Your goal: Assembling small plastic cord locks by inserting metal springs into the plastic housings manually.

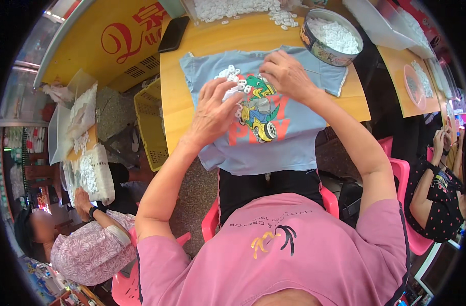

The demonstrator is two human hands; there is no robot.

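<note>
Head view: a yellow wooden desk [352, 106] carries a light-blue printed fabric T-shirt [294, 117], draped over its near edge. Work looks partway, plenty left: a translucent plastic tray [193, 14] at the far edge and a round patterned metal tin [320, 49] near the far-right corner hold white plastic ovals [231, 71]. Left hand [212, 111] curls over a small heap on the T-shirt, right hand [289, 76] dips beside; whether either grip clasps any, I cannot tell.

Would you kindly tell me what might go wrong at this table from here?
The loose white pieces by the left hand lie on the blue shirt, so a tug on the cloth might scatter them. The shirt appears to hang past the near edge of the table, where it could snag or slip. The black phone lies close to the left edge and might get knocked off.
</note>
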